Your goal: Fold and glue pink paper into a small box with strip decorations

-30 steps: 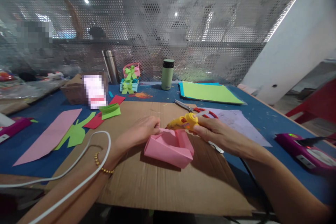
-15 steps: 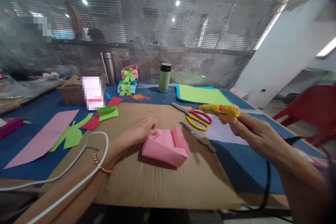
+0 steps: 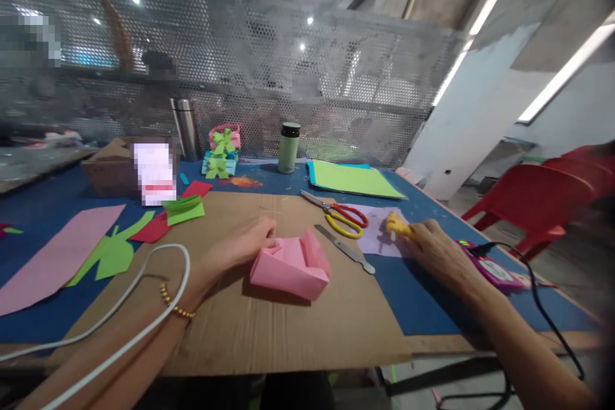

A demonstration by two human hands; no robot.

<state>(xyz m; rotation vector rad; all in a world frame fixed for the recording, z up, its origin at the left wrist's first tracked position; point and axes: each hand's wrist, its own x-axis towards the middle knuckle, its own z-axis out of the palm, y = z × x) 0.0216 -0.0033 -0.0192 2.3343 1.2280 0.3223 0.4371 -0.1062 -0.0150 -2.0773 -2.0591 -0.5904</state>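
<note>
A folded pink paper box (image 3: 291, 272) with raised flaps rests on a cardboard sheet (image 3: 288, 339). At its left rear corner, my left hand (image 3: 252, 237) is closed, pinching the paper edge. Over to the right, my right hand (image 3: 435, 246) grips a yellow glue gun (image 3: 396, 224), held over a lilac paper sheet (image 3: 372, 243). Between the box and that sheet lie red-and-yellow-handled scissors (image 3: 343, 218) and a flat metal blade (image 3: 343, 248).
Green and blue sheets (image 3: 355, 180), a green tumbler (image 3: 289, 148), a steel flask (image 3: 186, 128) and small paper baskets (image 3: 221, 154) stand at the back. Left are paper scraps and a white cable (image 3: 185, 269). A purple device (image 3: 494, 269) with a black cord lies right.
My right hand has lowered the glue gun toward the lilac paper, tilting it. The view has turned rightward. My left hand stays on the pink box.
</note>
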